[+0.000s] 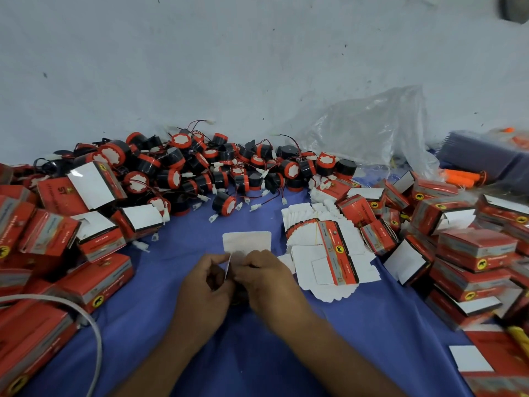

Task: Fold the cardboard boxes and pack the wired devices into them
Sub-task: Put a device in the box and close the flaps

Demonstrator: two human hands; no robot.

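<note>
Your left hand [206, 279]: the fingers are curled, and the thumb and fingers pinch the left edge of the cardboard box [246, 241] over the middle of the blue cloth [357, 325].
Your right hand [264, 275]: the fingers are curled narrow on the right side of the same box, just beside your left hand. This part is blurred, so I cannot tell which fingers touch it.
Cardboard box: it is between your two hands and not yet closed. Its white flap with rounded corners stands up on the far side of your fingers.
Wired devices [217, 170]: a big pile of black and red round pieces with thin wires and white plugs lies at the far edge of the cloth, against the wall [229, 67].
Flat blanks [323, 250]: a fanned stack, mostly white side up, lies just to the right of your right hand.
Left heap of boxes [94, 224]: red boxes, several with a white flap open.
Right heap of boxes [472, 250]: red boxes, some with open flaps.
Plastic bag [372, 130]: clear and crumpled, against the wall, right of the devices.
White cable [96, 333]: it curves over the near left boxes.
</note>
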